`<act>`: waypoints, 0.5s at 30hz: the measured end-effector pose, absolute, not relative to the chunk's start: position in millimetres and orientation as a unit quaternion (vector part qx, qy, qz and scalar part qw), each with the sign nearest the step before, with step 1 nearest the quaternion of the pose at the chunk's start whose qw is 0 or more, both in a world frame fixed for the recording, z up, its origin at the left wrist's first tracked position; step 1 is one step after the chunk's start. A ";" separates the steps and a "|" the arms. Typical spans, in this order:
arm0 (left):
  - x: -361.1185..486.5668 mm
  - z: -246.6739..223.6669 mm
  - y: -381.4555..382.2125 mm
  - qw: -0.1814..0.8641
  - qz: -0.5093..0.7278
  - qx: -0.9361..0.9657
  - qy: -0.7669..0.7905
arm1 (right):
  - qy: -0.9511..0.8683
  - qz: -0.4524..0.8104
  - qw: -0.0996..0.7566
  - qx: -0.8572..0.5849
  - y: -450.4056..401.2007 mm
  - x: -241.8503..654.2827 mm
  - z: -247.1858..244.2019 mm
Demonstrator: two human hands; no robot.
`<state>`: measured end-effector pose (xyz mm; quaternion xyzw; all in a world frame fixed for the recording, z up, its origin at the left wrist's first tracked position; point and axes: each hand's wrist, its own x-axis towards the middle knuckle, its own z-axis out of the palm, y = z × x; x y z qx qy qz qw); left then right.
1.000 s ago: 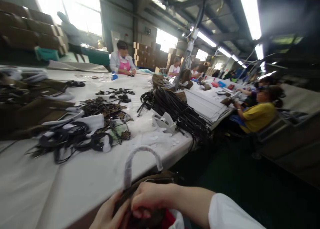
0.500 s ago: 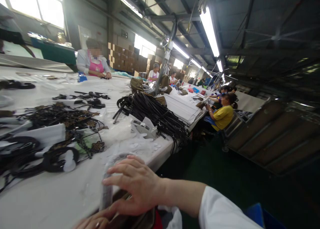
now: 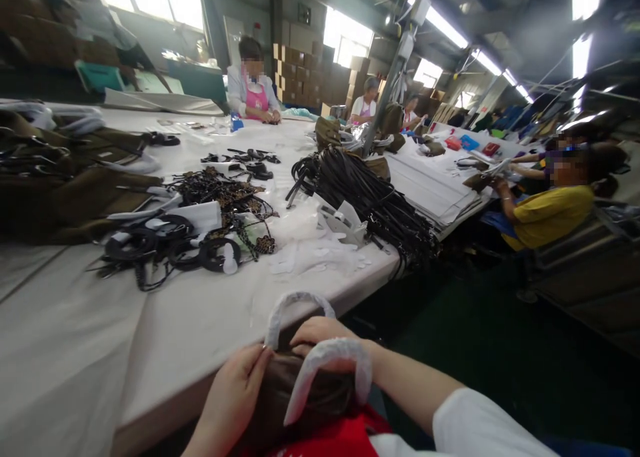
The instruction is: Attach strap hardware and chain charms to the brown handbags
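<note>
A dark brown handbag [image 3: 280,394] rests against my body at the table's front edge, its two arched handles [image 3: 325,357] wrapped in white. My left hand [image 3: 235,384] pinches the bag's upper left edge, thumb and fingers together near the base of the far handle. Between the two handles reaches my right hand [image 3: 325,334], its fingers bent down onto the bag's top edge. The near handle crosses in front of that hand and hides part of it. The bag's lower part is out of sight.
Bundled black straps [image 3: 370,197] lie at the table edge beside a grey-white tape dispenser [image 3: 340,224]. Coiled black straps [image 3: 130,244] and chains [image 3: 215,194] lie mid-table. Olive-brown bags [image 3: 75,190] are piled at left. Co-workers sit around the table, one in a yellow shirt [image 3: 555,214].
My view has turned left and the bag now shows more fully. My right hand has gone from spread over a handle to bent fingers between the handles. My left hand now grips the bag's left edge.
</note>
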<state>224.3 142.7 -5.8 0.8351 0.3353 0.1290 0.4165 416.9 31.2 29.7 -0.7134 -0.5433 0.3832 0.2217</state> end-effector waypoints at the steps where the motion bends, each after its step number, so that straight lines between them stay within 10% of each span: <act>1: 217.4 -9.8 143.7 0.422 0.137 0.827 0.345 | -0.554 0.336 0.241 -0.722 26.3 428.6 28.8; 6: 190.0 -18.9 152.2 0.400 0.170 0.800 0.413 | -0.431 0.031 0.225 -0.873 8.1 506.0 11.6; 15: 187.2 -21.7 158.9 0.366 0.168 0.811 0.425 | -0.390 0.038 0.150 -0.908 6.9 541.9 -33.1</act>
